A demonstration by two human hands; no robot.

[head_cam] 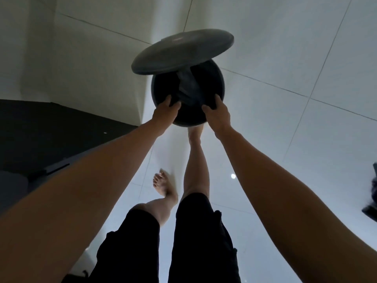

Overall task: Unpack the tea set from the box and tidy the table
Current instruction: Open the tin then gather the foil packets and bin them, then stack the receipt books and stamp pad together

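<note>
Hands first: our left hand (166,111) and right hand (217,111) both curl their fingers over the near rim of a round dark bin (163,86), gripping the dark liner (187,86) there. Its lid (181,52) stands tilted open above. We stand barefoot on a pale tiled floor (285,58), beside a white wall (71,58).
</note>
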